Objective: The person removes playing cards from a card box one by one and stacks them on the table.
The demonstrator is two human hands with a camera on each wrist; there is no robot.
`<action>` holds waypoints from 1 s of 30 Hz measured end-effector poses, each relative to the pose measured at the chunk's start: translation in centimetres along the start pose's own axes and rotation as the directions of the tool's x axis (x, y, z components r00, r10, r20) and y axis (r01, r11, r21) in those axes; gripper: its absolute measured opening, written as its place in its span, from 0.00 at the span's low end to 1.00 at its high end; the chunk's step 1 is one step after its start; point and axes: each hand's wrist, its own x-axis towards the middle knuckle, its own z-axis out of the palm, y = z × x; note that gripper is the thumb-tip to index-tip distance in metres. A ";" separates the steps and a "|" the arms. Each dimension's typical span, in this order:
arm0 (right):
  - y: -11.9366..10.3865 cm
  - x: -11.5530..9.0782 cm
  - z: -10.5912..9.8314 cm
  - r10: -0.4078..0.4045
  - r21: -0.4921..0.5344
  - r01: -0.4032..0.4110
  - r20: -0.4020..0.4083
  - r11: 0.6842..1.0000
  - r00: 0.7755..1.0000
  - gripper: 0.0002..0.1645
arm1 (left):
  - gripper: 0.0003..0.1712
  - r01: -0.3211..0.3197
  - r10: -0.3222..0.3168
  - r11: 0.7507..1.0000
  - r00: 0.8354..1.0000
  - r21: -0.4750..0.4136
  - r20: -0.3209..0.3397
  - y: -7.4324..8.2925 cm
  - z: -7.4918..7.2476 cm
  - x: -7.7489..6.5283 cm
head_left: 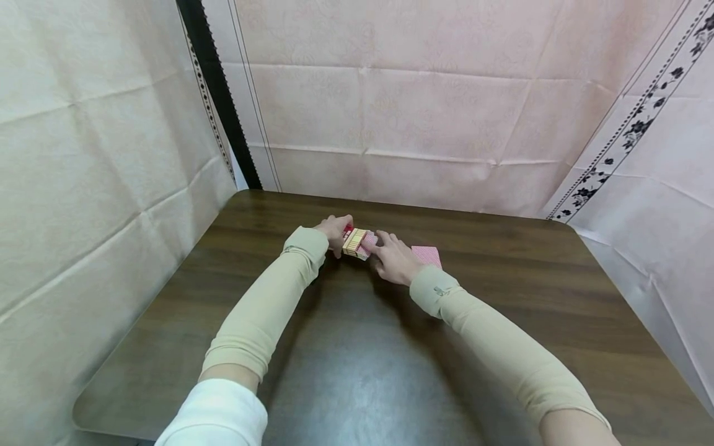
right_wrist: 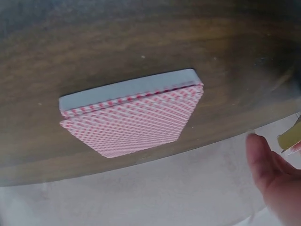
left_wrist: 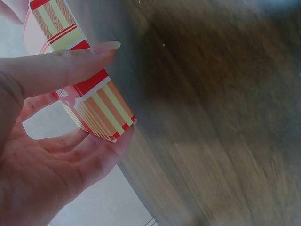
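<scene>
My left hand (head_left: 334,230) grips a small card box (head_left: 355,242) striped red, yellow and orange, just above the table. In the left wrist view the thumb (left_wrist: 61,70) presses on top of the box (left_wrist: 96,106) and the fingers curl under it. My right hand (head_left: 393,257) reaches in from the right, its straight fingers touching the box's pink end. A deck of red-backed cards (head_left: 426,255) lies flat on the table just right of that hand. The right wrist view shows the deck (right_wrist: 134,115), one fingertip (right_wrist: 263,160) and a corner of the box (right_wrist: 289,139).
The dark wooden table (head_left: 357,371) has rounded corners and is closed in by pale cloth walls (head_left: 100,155) on the left, back and right. The right-hand cloth carries a black floral border (head_left: 630,133).
</scene>
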 end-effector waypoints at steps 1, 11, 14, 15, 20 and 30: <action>0.1 0.0 0.0 -0.017 0.000 0.017 -0.035 1.000 0.999 0.30 | 0.44 0.003 -0.003 1.000 1.000 -0.001 0.004 -0.1 -0.1 0.0; 0.0 0.5 0.0 0.002 0.075 0.005 -0.093 0.997 0.996 0.27 | 0.42 -0.010 0.011 1.000 0.999 -0.025 0.031 0.3 0.1 -0.3; 0.1 0.7 0.0 0.023 0.041 -0.020 -0.079 0.999 0.997 0.31 | 0.43 -0.020 0.021 1.000 1.000 -0.015 0.022 0.4 0.2 -0.3; 0.0 0.7 0.0 0.028 0.030 -0.026 -0.072 0.999 0.997 0.31 | 0.43 -0.020 0.020 1.000 1.000 -0.013 0.019 0.4 0.1 -0.4; 0.3 0.0 0.0 0.052 -0.009 -0.053 -0.043 0.999 0.998 0.31 | 0.42 -0.008 0.009 0.999 1.000 -0.034 0.018 0.1 0.0 -1.0; 1.6 -1.3 -0.1 0.108 0.001 -0.108 -0.018 0.994 0.994 0.33 | 0.42 0.041 -0.039 0.997 0.999 -0.060 0.032 -0.9 0.1 -0.2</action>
